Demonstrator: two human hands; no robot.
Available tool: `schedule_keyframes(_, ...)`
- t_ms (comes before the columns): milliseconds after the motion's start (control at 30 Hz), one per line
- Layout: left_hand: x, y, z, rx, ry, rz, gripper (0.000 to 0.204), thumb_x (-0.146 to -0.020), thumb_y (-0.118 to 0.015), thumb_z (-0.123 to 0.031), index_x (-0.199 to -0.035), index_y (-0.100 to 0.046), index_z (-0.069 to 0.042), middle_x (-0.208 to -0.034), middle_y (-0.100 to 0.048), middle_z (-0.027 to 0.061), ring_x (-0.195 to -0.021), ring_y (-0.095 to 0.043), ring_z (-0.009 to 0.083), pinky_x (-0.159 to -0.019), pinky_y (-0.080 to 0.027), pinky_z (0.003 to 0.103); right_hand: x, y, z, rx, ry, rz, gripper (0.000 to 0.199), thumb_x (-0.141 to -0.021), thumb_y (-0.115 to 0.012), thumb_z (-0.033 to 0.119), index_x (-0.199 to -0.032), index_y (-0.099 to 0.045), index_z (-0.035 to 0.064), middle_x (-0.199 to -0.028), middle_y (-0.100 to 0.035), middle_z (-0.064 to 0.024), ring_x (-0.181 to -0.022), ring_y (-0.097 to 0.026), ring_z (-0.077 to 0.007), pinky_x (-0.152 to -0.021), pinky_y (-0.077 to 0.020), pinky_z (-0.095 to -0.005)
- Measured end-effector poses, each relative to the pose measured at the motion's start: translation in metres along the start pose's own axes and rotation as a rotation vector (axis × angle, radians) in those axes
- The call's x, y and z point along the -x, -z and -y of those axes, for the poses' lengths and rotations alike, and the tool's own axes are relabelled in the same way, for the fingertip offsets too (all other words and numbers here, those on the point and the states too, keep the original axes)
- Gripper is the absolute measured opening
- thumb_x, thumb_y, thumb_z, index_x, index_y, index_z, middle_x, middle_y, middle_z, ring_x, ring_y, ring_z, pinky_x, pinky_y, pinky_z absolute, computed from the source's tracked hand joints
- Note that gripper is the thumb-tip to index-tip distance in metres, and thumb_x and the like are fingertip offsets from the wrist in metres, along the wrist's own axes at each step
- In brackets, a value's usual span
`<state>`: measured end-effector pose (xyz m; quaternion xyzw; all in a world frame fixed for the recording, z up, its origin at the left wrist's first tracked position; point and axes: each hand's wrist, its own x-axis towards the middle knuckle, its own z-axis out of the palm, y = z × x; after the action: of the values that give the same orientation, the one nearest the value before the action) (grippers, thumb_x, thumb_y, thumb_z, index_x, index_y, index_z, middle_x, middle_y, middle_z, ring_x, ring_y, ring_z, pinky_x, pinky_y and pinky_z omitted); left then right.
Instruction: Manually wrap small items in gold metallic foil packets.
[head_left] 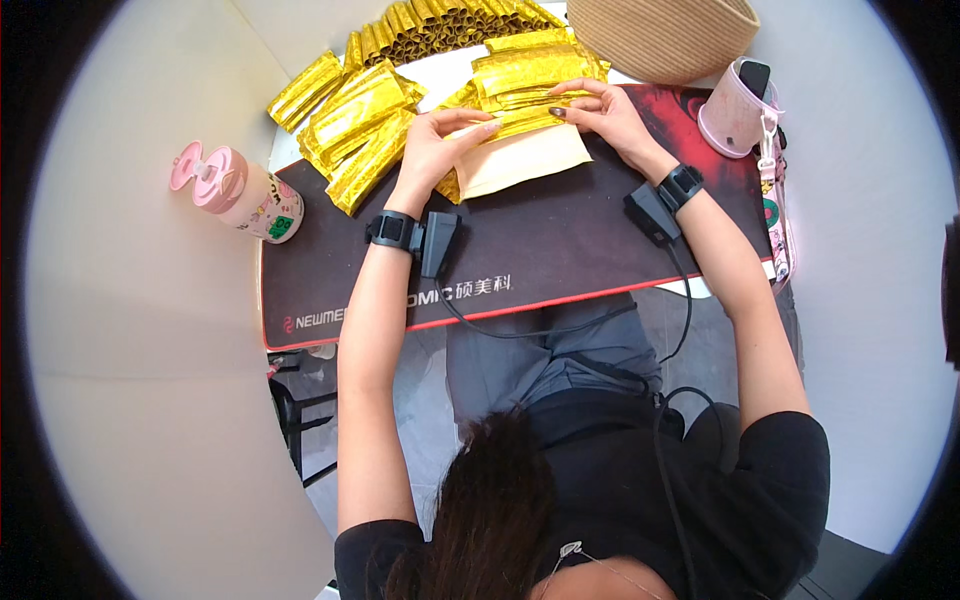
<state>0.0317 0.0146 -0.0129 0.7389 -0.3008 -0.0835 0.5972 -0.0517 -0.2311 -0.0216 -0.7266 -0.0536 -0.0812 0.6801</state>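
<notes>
A gold foil paper sheet with a cream lower part [525, 163] lies between my hands at the far side of the desk mat. My left hand [445, 148] pinches its upper left corner, thumb against the gold strip. My right hand [608, 118] grips the upper right end, thumb in front and fingers behind. The gold upper part looks folded or curled. Right behind it is a stack of gold foil sheets [530, 72], and to the left of my left hand lie fanned bundles of them [360, 110]. Rolled gold paper tubes [440, 35] are piled at the back.
A pink-lidded bottle [240, 195] with its lid up stands at the left edge. At the far right are a woven basket [665, 40] and a pink cup [728, 118] holding a dark device. Cables run from both wrist devices across the black desk mat [560, 245].
</notes>
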Motion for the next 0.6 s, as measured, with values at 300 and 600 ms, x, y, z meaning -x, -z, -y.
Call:
schedule_keyframes(300,0.003,0.005,0.005,0.015,0.106,-0.006,0.025,-0.079,-0.075,-0.021,-0.092,-0.072,-0.001,-0.077,-0.069,0.0034,-0.067,-0.062,0.0058,-0.062,-0.048,0.021,0.004,-0.008,0.011,-0.071,-0.036,0.033,0.037,-0.094,-0.044,0.019,-0.131,-0.046,0.0136,-0.106,-0.063,-0.0067,-0.085,-0.064,-0.0098,-0.074,-0.0502,-0.0221)
schedule_keyframes(600,0.000,0.006,0.010,0.125,0.082,-0.155,0.026,-0.080,-0.075,-0.021,-0.094,-0.070,0.000,-0.082,-0.068,0.0045,-0.068,-0.061,0.0065,-0.061,-0.047,0.019,0.004,-0.002,0.005,0.102,0.067,0.267,0.041,-0.081,-0.054,-0.006,-0.120,-0.054,0.0064,-0.114,-0.060,-0.0069,-0.101,-0.061,-0.0140,-0.092,-0.0469,-0.0256)
